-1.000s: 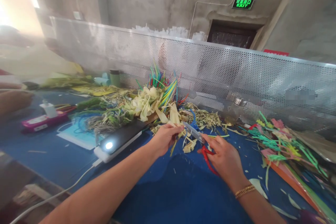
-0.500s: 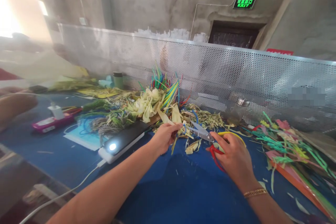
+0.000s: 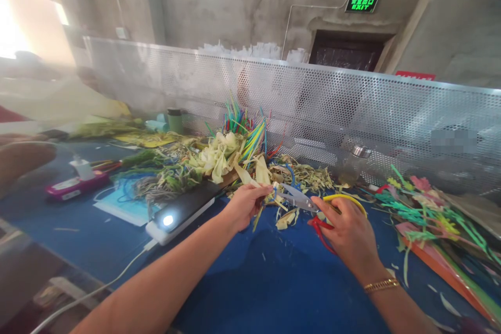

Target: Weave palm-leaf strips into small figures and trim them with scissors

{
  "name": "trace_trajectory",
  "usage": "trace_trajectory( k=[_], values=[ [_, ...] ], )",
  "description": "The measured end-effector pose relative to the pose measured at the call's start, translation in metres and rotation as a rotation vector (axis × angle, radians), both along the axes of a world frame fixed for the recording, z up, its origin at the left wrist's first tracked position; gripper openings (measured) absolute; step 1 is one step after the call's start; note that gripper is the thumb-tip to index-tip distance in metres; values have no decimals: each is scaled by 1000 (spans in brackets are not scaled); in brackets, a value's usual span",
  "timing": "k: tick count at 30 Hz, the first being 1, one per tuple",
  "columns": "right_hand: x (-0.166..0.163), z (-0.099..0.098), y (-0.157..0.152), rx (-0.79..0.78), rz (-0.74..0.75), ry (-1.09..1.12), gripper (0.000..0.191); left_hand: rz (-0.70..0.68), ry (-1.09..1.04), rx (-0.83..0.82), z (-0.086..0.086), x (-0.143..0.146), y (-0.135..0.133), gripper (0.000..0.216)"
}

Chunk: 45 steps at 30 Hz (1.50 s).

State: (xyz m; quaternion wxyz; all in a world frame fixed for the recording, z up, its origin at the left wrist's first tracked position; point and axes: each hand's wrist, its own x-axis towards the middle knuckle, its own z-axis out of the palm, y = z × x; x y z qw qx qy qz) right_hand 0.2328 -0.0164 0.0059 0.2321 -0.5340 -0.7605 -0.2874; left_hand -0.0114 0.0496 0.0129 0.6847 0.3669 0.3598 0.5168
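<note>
My left hand (image 3: 246, 206) is closed, thumb and fingers pinching a pale dried husk piece (image 3: 276, 186) with a thin blue tie around it. Much of that piece is hidden behind the fingers. My right hand (image 3: 348, 229) has its fingers through the yellow and red handles of a pair of scissors (image 3: 301, 199). The scissor blades are parted and point left, their tips right by the blue tie. Husk scraps (image 3: 287, 219) lie on the blue table (image 3: 250, 282) just below the blades.
Behind my hands are a heap of husks (image 3: 219, 156) and colourful pipe cleaners (image 3: 238, 120). A power bank (image 3: 183, 211) with a lit lamp and cable lies left. Craft flowers (image 3: 430, 209) lie right, near a glass jar (image 3: 354, 167). A perforated metal panel (image 3: 274, 88) borders the back. Another person's hand (image 3: 27, 159) is at far left.
The scissor blades look slightly wider apart than before, at about the same spot beside the blue tie. My left hand keeps its pinch on the husk piece. The whole view has shifted slightly.
</note>
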Motion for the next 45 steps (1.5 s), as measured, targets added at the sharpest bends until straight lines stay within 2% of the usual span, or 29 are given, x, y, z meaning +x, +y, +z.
trace_trajectory(
  k=[9, 15, 24, 33, 37, 40, 42, 43, 45],
  values=[
    [-5, -4, 0, -52, -14, 31, 44, 5, 9, 61, -7, 1, 1, 24],
    [-6, -6, -1, 2, -32, -34, 48, 40, -54, 69, -9, 5, -1, 28],
    [-4, -1, -6, 38, -36, -102, 44, 22, -6, 49, -2, 2, -4, 28],
    [-1, -4, -4, 142, -66, -235, 40, 33, -3, 71, -7, 1, -1, 30],
    [0, -4, -4, 135, -36, -242, 38, 32, 16, 54, -4, 1, -3, 32],
    [-1, -2, -6, 78, 11, -134, 37, 40, 12, 56, -1, 1, -5, 31],
    [-4, -1, -5, 2, 48, 55, 35, 41, 4, 53, 0, 1, -6, 30],
    [-6, -2, -4, -44, 65, 203, 34, 39, 6, 52, 1, 1, -7, 30],
    [-14, -5, -2, -173, 104, 633, 36, 44, 41, 66, 1, 1, -7, 29]
  ],
)
